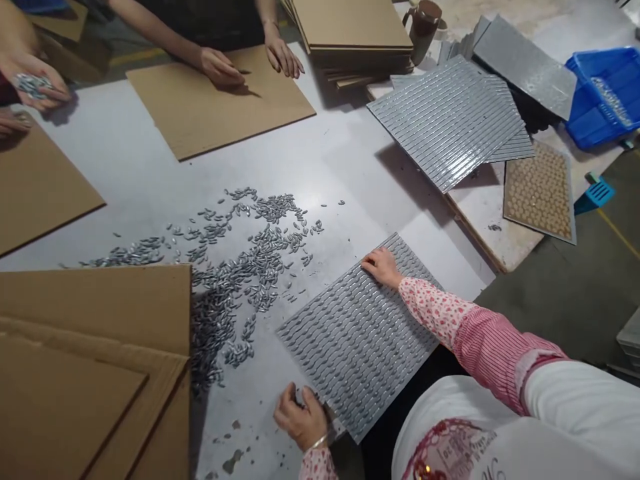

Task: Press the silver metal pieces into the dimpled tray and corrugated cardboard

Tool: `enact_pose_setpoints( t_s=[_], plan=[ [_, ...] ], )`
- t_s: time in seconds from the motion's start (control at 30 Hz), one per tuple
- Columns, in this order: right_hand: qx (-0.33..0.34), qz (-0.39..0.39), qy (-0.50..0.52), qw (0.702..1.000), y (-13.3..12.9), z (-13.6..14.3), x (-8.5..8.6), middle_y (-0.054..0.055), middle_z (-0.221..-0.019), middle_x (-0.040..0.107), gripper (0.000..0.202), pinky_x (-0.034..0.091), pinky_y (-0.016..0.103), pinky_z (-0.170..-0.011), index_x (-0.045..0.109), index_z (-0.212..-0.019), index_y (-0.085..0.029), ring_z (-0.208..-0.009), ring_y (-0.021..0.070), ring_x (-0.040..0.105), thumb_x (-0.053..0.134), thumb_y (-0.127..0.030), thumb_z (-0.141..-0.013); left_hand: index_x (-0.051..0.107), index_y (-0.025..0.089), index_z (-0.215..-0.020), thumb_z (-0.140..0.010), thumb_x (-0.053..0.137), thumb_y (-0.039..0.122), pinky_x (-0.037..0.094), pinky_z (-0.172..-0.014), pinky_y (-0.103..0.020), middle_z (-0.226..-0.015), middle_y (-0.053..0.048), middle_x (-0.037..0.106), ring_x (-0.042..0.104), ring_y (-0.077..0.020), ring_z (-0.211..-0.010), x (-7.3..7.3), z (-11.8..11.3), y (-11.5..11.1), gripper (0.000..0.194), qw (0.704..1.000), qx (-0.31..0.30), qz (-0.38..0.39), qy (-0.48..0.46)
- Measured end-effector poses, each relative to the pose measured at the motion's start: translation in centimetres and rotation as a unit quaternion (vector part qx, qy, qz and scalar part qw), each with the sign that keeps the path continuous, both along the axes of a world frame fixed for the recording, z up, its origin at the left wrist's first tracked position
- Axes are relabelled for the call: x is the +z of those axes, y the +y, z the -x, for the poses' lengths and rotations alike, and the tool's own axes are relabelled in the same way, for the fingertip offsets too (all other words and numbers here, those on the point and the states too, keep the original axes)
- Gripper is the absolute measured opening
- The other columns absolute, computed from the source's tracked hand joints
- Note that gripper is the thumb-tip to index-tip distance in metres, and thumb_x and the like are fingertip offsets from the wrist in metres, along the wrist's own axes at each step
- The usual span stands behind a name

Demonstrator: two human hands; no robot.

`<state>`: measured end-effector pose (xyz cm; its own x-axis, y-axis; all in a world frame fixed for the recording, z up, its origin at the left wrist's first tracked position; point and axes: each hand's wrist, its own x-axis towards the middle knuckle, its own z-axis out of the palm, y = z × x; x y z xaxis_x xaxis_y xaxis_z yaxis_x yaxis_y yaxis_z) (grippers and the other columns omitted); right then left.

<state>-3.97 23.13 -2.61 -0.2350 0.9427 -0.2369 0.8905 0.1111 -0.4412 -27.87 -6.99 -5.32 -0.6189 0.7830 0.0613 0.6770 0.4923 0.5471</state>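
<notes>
A grey ridged sheet (350, 340) lies tilted on the table in front of me, with rows of small oval pieces across it. My right hand (383, 267) rests on its upper part, fingers bent down and closed together; whatever they pinch is hidden. Beside the sheet's lower left edge, my left hand (303, 419) is curled with thumb and forefinger close. Something dark shows between them, too small to make out. Left of the sheet, a loose heap of small grey spindle-shaped pieces (265, 263) spreads over the white table.
Cardboard sheets (95, 300) cover the near left. Across the table, a person's hands (223, 69) work over a cardboard sheet (225, 113); another person's palm (37, 83) holds grey pieces. Ridged sheets (445, 120), a brown mug (426, 30) and a blue basket (583, 120) stand right.
</notes>
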Motion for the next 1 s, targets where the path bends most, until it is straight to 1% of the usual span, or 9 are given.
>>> enact_pose_setpoints(
  t_s=[0.27,0.43,0.5,0.57,0.67,0.77,0.83,0.93,1.0],
  plan=[
    [-0.025,-0.042,-0.034,0.998,-0.3,0.9,-0.1,0.004,-0.087,0.060,0.023,0.027,0.033,-0.078,0.064,-0.080,-0.022,-0.092,0.0208,0.044,0.054,-0.042,-0.084,0.054,0.011,-0.112,-0.079,0.052,0.037,0.036,-0.094,-0.048,-0.105,-0.016,0.053,0.045,-0.0300,-0.109,0.1,-0.3,-0.3,0.041,1.000,-0.003,0.007,0.005],
    [-0.009,-0.053,-0.018,0.998,0.0,0.3,0.2,0.005,-0.086,0.060,0.023,0.029,0.033,-0.078,0.062,-0.080,-0.020,-0.089,0.0215,0.045,0.055,-0.042,-0.083,0.054,0.013,-0.111,-0.081,0.049,0.037,0.043,-0.081,-0.042,-0.094,-0.011,0.054,0.051,-0.0250,-0.088,1.8,0.6,1.3,0.040,0.997,0.060,0.018,-0.045],
    [0.005,-0.073,0.006,0.997,0.5,-1.1,0.5,0.006,-0.086,0.061,0.023,0.031,0.033,-0.080,0.062,-0.081,-0.020,-0.088,0.0209,0.046,0.051,-0.040,-0.085,0.053,0.012,-0.113,-0.082,0.048,0.037,0.044,-0.076,-0.039,-0.091,-0.011,0.054,0.051,-0.0228,-0.082,3.0,1.7,3.7,0.040,0.997,0.069,0.014,-0.040],
    [-0.027,-0.120,0.014,0.992,1.2,-3.7,0.4,0.007,-0.086,0.062,0.025,0.031,0.035,-0.083,0.061,-0.082,-0.018,-0.087,0.0212,0.048,0.045,-0.037,-0.087,0.052,0.012,-0.114,-0.083,0.046,0.037,0.045,-0.074,-0.036,-0.093,-0.011,0.054,0.051,-0.0216,-0.081,4.0,3.1,7.2,0.040,0.999,0.030,0.011,-0.033],
    [-0.115,-0.170,0.001,0.979,2.3,-9.0,-0.2,0.009,-0.085,0.062,0.028,0.032,0.038,-0.083,0.060,-0.082,-0.017,-0.085,0.0228,0.050,0.041,-0.037,-0.085,0.051,0.011,-0.116,-0.084,0.045,0.038,0.041,-0.087,-0.040,-0.107,-0.017,0.052,0.047,-0.0268,-0.103,4.5,5.3,13.4,0.043,0.998,-0.057,0.036,0.013],
    [-0.148,-0.199,-0.008,0.969,2.9,-14.1,-1.1,0.011,-0.085,0.061,0.030,0.033,0.040,-0.083,0.058,-0.084,-0.017,-0.087,0.0240,0.050,0.039,-0.040,-0.082,0.045,0.010,-0.126,-0.082,0.046,0.044,0.035,-0.093,-0.046,-0.120,-0.021,0.046,0.041,-0.0324,-0.113,3.7,6.9,18.7,0.056,0.985,-0.088,0.098,0.109],
    [-0.135,-0.204,-0.005,0.970,2.8,-16.4,-1.7,0.013,-0.086,0.060,0.033,0.033,0.039,-0.084,0.057,-0.086,-0.018,-0.089,0.0243,0.049,0.037,-0.043,-0.081,0.040,0.011,-0.131,-0.080,0.047,0.050,0.030,-0.096,-0.050,-0.132,-0.023,0.036,0.034,-0.0359,-0.119,2.7,7.7,21.2,0.065,0.971,-0.119,0.122,0.169],
    [-0.093,-0.214,0.008,0.972,2.4,-18.0,-2.7,0.015,-0.086,0.060,0.036,0.033,0.040,-0.085,0.057,-0.087,-0.020,-0.091,0.0255,0.049,0.037,-0.049,-0.079,0.038,0.015,-0.134,-0.078,0.046,0.057,0.025,-0.098,-0.052,-0.140,-0.021,0.027,0.027,-0.0376,-0.124,1.5,9.0,23.7,0.071,0.957,-0.137,0.129,0.219],
    [-0.086,-0.222,0.009,0.971,2.1,-18.2,-3.3,0.017,-0.089,0.060,0.039,0.032,0.041,-0.087,0.058,-0.088,-0.020,-0.094,0.0264,0.048,0.038,-0.052,-0.079,0.040,0.017,-0.132,-0.079,0.043,0.058,0.027,-0.096,-0.051,-0.135,-0.020,0.034,0.030,-0.0369,-0.120,1.2,9.7,24.9,0.067,0.961,-0.103,0.132,0.220]
  ],
)
